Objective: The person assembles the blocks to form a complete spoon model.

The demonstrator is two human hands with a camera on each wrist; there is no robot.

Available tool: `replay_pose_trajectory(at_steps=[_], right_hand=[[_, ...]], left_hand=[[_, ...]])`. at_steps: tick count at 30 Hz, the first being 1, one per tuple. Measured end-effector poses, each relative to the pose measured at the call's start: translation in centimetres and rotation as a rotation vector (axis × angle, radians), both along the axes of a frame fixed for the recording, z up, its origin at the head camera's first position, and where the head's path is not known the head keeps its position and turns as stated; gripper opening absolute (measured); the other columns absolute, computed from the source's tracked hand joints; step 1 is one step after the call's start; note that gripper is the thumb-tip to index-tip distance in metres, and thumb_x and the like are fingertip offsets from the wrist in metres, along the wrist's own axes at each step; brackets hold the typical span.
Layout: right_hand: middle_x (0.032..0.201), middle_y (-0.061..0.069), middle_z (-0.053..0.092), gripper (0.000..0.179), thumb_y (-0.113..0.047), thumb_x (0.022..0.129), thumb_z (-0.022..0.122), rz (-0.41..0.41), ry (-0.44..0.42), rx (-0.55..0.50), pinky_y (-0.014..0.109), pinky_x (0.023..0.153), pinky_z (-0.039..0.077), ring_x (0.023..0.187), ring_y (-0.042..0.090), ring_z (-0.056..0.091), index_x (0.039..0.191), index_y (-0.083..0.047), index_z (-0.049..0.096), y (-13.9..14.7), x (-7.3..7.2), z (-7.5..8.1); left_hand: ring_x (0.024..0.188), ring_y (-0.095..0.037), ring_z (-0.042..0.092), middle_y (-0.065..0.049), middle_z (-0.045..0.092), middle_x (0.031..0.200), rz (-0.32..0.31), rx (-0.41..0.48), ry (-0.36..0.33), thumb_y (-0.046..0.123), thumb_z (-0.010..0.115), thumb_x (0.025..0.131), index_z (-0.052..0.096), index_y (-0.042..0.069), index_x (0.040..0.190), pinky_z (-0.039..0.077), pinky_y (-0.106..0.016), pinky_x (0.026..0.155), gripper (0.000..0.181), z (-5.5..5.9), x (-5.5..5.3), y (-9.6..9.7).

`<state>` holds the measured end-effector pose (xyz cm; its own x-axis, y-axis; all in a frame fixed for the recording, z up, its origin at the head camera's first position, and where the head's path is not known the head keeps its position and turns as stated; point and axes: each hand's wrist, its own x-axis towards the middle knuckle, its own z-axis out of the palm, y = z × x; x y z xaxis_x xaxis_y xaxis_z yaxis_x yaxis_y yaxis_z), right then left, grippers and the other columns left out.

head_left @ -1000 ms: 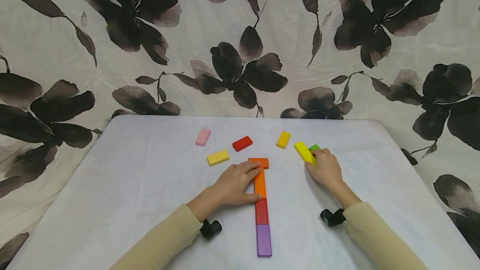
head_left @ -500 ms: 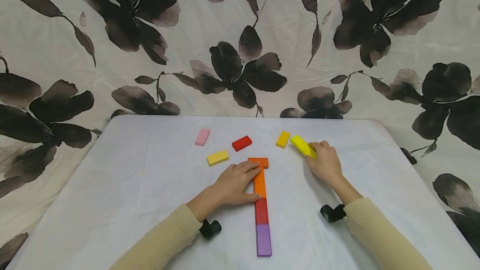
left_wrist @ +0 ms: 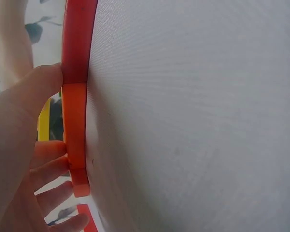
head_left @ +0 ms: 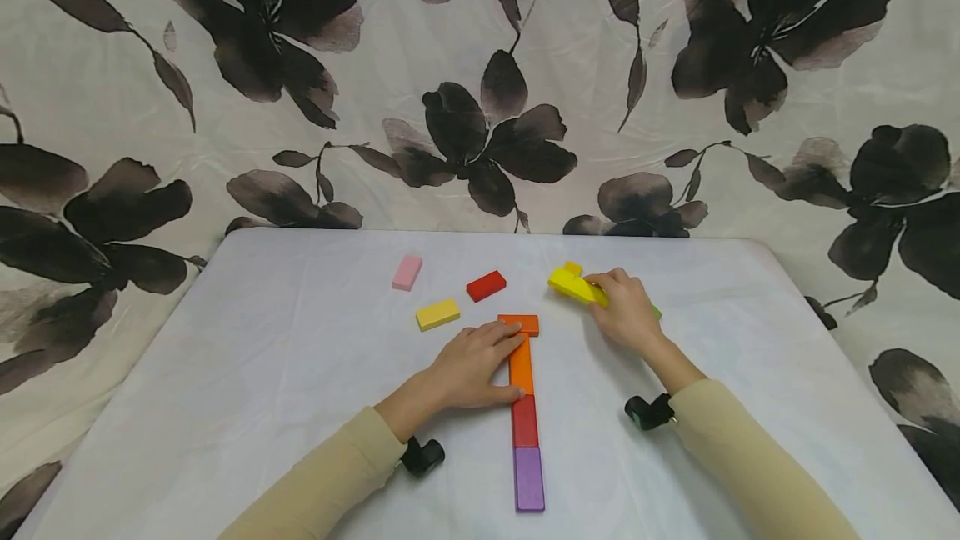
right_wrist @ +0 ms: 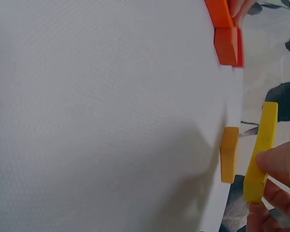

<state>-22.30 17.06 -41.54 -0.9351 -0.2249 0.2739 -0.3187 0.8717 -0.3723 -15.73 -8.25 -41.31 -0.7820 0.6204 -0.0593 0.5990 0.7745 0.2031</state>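
My right hand [head_left: 628,312] pinches a bright yellow block [head_left: 576,285] between thumb and fingers, held above the table in the right wrist view. Just beyond it lies an amber block [head_left: 573,268], partly covered in the head view. A green block [head_left: 657,312] peeks out from behind the right hand. My left hand [head_left: 468,369] rests on a line of blocks, its fingertips on the long orange block [head_left: 522,369] and the crosswise orange block [head_left: 529,325]. Its thumb touches where orange meets the red block [head_left: 525,422]. A purple block [head_left: 529,480] forms the near end.
Beyond the left hand lie a pale yellow block [head_left: 438,315], a pink block [head_left: 407,272] and another red block [head_left: 486,286]. The white-covered table [head_left: 247,390] ends at a back edge before a flower-patterned cloth [head_left: 420,32].
Carrying the yellow block, my right hand has moved left from beside the green block to near the amber block. The left hand stays in place on the line.
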Motion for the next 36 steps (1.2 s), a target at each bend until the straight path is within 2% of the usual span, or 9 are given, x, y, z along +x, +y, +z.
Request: replay_pose_trajectory(at_steps=[3, 9, 22, 28, 36], right_hand=[[0.105, 0.018, 0.057, 0.039, -0.004, 0.078, 0.066, 0.018, -0.02, 0.007, 0.043, 0.08, 0.044, 0.091, 0.033, 0.052, 0.117, -0.003, 0.061, -0.7, -0.1, 0.6], [0.107, 0.015, 0.058, 0.039, -0.009, 0.08, 0.067, 0.078, -0.068, 0.034, 0.041, 0.083, 0.045, 0.094, 0.031, 0.053, 0.119, -0.005, 0.061, -1.5, -0.7, 0.8], [0.109, 0.009, 0.059, 0.036, -0.008, 0.081, 0.066, 0.23, -0.095, 0.011, 0.042, 0.089, 0.043, 0.097, 0.028, 0.052, 0.116, -0.01, 0.063, -3.2, -1.6, 0.5], [0.106, 0.01, 0.059, 0.034, -0.006, 0.081, 0.065, 0.292, -0.08, 0.014, 0.042, 0.093, 0.043, 0.099, 0.026, 0.053, 0.115, -0.008, 0.064, -4.0, -1.9, 0.3], [0.108, 0.009, 0.059, 0.033, -0.007, 0.082, 0.065, 0.328, -0.113, 0.029, 0.043, 0.093, 0.043, 0.101, 0.026, 0.053, 0.115, -0.009, 0.064, -4.8, -1.9, 0.1]], left_hand=[[0.133, -0.023, 0.033, -0.003, 0.037, 0.144, 0.003, -0.001, -0.002, 0.053, 0.06, 0.081, 0.043, 0.012, 0.138, 0.032, -0.046, 0.104, 0.072, 0.0, 0.0, 0.0], [0.133, -0.023, 0.033, -0.003, 0.037, 0.144, 0.006, 0.0, -0.005, 0.052, 0.06, 0.08, 0.044, 0.012, 0.138, 0.033, -0.045, 0.104, 0.072, 0.1, 0.0, 0.0], [0.132, -0.023, 0.033, -0.004, 0.038, 0.144, 0.003, -0.008, -0.003, 0.052, 0.06, 0.08, 0.044, 0.012, 0.138, 0.033, -0.046, 0.104, 0.072, 0.2, 0.0, 0.1], [0.133, -0.022, 0.032, -0.003, 0.036, 0.146, 0.006, -0.01, -0.006, 0.053, 0.059, 0.08, 0.043, 0.012, 0.138, 0.033, -0.046, 0.104, 0.072, 0.1, 0.0, 0.1], [0.133, -0.023, 0.033, -0.004, 0.037, 0.145, 0.006, -0.011, -0.007, 0.052, 0.06, 0.08, 0.045, 0.012, 0.137, 0.033, -0.047, 0.104, 0.072, 0.2, 0.0, 0.1]])
